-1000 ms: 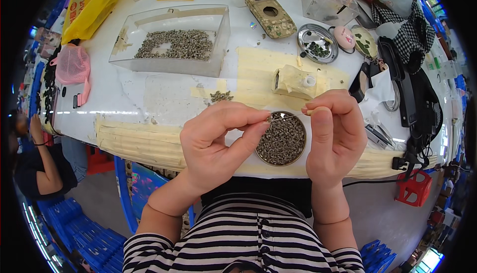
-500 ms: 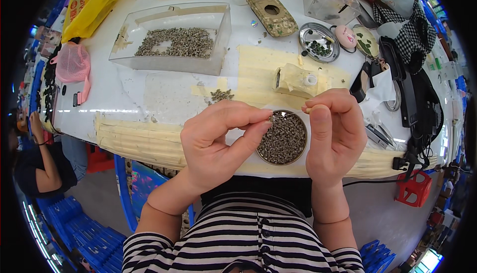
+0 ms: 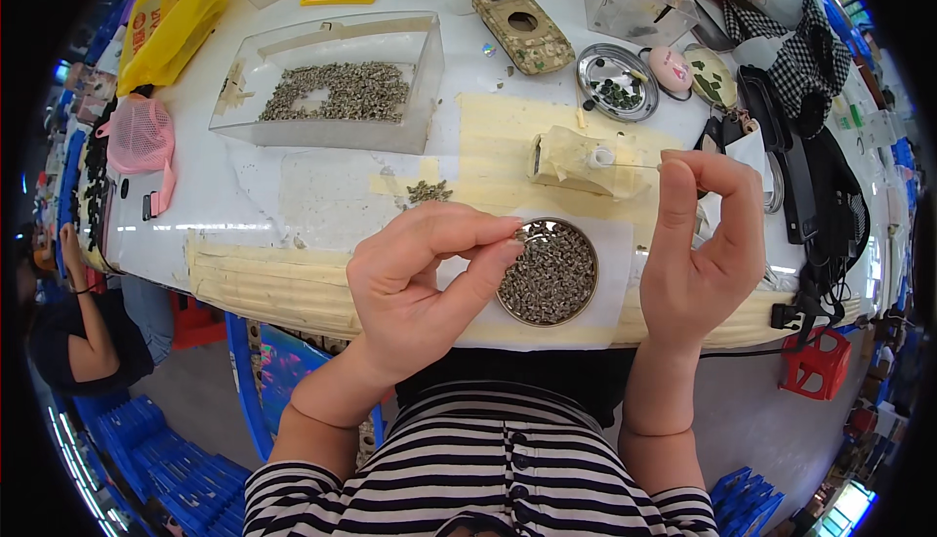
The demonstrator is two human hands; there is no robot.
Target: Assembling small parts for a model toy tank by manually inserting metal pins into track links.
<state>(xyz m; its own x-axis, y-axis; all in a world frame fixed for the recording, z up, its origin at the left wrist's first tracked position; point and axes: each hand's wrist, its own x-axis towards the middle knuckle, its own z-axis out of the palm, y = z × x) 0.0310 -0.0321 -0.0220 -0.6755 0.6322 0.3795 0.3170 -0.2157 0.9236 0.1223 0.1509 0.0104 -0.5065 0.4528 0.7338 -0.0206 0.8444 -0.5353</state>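
Note:
My right hand [image 3: 708,244] is raised at the right, thumb and forefinger pinching a thin needle-like tool [image 3: 636,166]. The tool's tip points left, close to a small white cup [image 3: 599,157] on a block wrapped in cream tape [image 3: 558,161]; whether they touch I cannot tell. My left hand [image 3: 420,278] is closed in a pinch at the left rim of a round tin [image 3: 591,288]. Anything between those fingertips is too small to make out. Many tiny metallic grey pieces [image 3: 547,273] fill the tin, which stands on a white sheet [image 3: 617,244].
Left of centre stands a clear box [image 3: 410,137] of similar small pieces, with a little pile [image 3: 427,190] nearer me. Farther back are a camouflage-patterned part [image 3: 527,39] and a metal dish [image 3: 649,98] with dark green bits. Black straps [image 3: 805,185] lie at the right.
My right hand has moved right and away from me with the needle-like tool, from above the tin to beside the white cup. My left hand has shifted slightly left, still pinched.

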